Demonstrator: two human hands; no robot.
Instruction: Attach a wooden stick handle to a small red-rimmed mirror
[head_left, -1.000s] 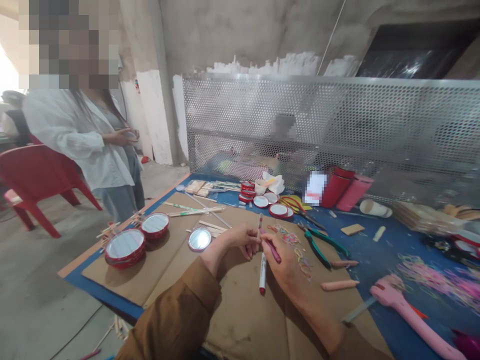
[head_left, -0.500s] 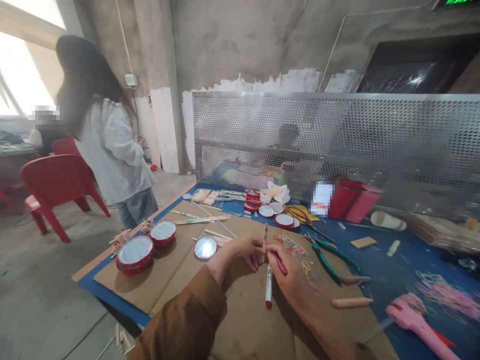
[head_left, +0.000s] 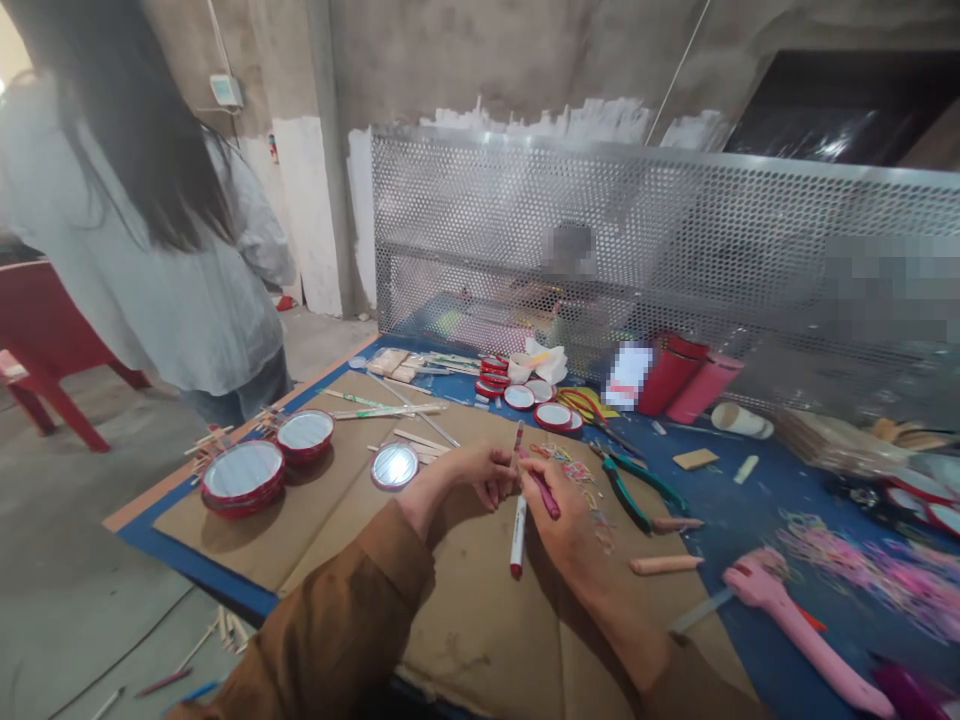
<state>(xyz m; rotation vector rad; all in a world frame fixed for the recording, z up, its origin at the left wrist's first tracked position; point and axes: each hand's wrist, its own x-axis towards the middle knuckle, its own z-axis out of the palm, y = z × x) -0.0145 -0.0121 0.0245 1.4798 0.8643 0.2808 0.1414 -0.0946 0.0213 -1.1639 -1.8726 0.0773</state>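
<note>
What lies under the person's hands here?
Flattened brown cardboard, laid on a blue table covering, lies beneath the left hand and the right hand, which pinches a pink marker. The patch directly below the palms is hidden.

Left sleeve [head_left: 330,620]: brown cloth, soft and baggy, with lots of folds, and it stops at the wrist.
Right sleeve [head_left: 697,690]: the same brown cloth, with only a little bit showing at the bottom.
Left hand [head_left: 465,475]: bare, no glove.
Right hand [head_left: 562,515]: bare, no glove.
</note>
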